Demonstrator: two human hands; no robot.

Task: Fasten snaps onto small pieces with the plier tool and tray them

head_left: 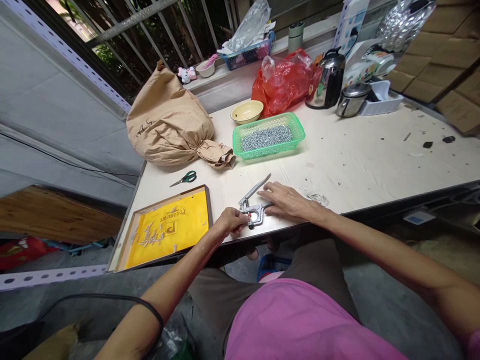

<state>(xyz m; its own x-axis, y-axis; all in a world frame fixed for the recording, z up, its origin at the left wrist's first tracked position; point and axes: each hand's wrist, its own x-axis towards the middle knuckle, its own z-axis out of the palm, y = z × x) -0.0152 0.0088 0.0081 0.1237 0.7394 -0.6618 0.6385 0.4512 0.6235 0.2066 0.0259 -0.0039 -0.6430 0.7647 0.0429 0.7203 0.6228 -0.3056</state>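
Note:
Grey metal snap-fastener pliers (pixel 258 212) lie at the table's front edge, their handles spread apart and a spring between them. My right hand (pixel 287 201) is at the lower handle, fingers above it and thumb below, in a loose hold. At the jaws, beside a small red part, the fingertips of my left hand (pixel 234 220) are pinched together; what they hold is hidden. To the left, a shallow tray (pixel 210 205) with a yellow printed sheet (pixel 187 215) carries small silvery pieces (pixel 152 235). A green basket (pixel 300 131) behind the pliers contains many small metal pieces (pixel 267 138).
Green-handled scissors (pixel 189 176) lie behind the tray. A large brown paper bag (pixel 168 120) stands at the back left. Along the back are a yellow bowl (pixel 246 111), a red plastic bag (pixel 283 82), a kettle (pixel 330 80) and a metal pot (pixel 352 100).

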